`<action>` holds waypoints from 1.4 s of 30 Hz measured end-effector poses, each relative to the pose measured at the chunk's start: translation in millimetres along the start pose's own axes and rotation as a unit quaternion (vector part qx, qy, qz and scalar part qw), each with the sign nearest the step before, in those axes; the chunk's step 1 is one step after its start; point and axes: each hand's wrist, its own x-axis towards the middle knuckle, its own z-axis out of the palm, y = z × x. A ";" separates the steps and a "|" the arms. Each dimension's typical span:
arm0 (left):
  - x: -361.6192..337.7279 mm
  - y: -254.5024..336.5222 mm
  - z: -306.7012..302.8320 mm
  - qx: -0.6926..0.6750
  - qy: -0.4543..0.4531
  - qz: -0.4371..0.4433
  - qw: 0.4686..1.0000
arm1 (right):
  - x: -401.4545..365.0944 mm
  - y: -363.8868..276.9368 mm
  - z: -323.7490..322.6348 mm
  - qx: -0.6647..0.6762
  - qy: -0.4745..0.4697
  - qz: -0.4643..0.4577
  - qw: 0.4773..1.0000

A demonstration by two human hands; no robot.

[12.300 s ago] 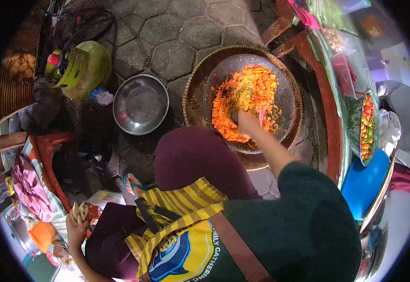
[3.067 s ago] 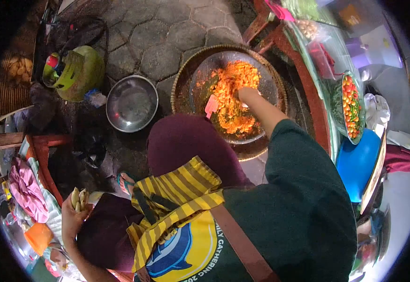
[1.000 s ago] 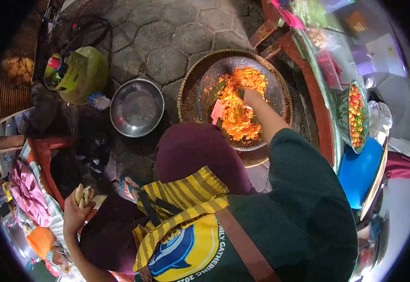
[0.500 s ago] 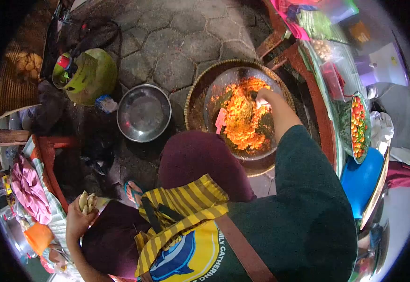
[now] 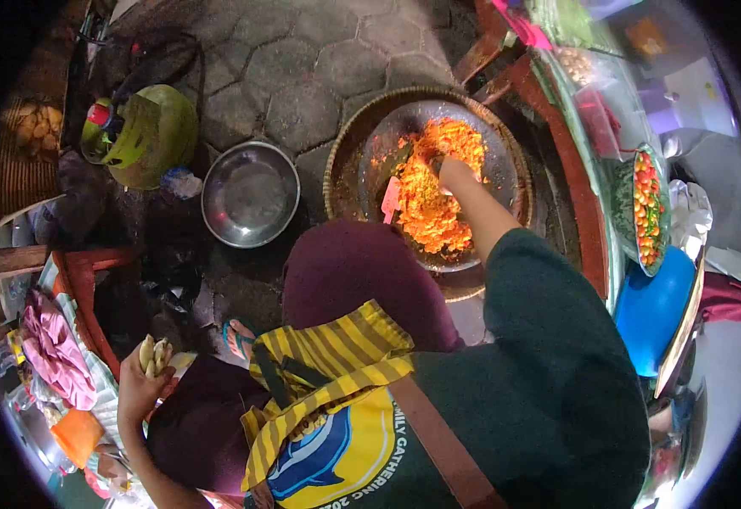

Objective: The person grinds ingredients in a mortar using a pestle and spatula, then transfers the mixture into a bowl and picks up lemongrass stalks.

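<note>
My right hand is closed around a dark pestle, mostly hidden by my fingers, down in a chunky orange paste. The paste lies in a wide, dark, round mortar set inside a woven basket. A pink scraper rests at the paste's left edge. Off to the left, beside my thigh, my left hand is closed round several pale, elongated pieces, like peeled roots; their exact kind I cannot make out.
A shiny metal basin stands on the paving left of the basket. Behind it is a green gas cylinder. Along the right table are a bowl of red and green chillies and a blue lid-like object. A pink cloth lies at left.
My right hand and the pestle have shifted slightly left within the paste. The view has tilted a little, moving the basket and basin up. My left hand keeps its hold.
</note>
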 end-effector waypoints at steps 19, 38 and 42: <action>-9.2 -10.0 1.8 0.036 0.029 0.005 0.999 | 11.5 15.9 5.0 -0.014 -0.077 -0.061 0.995; -19.0 -33.9 1.2 0.016 0.037 0.000 0.999 | -86.9 -16.4 55.4 -0.013 0.021 -0.111 0.993; -17.8 -28.9 2.3 -0.006 0.030 -0.060 0.998 | -11.3 5.4 66.7 0.036 0.151 0.018 0.988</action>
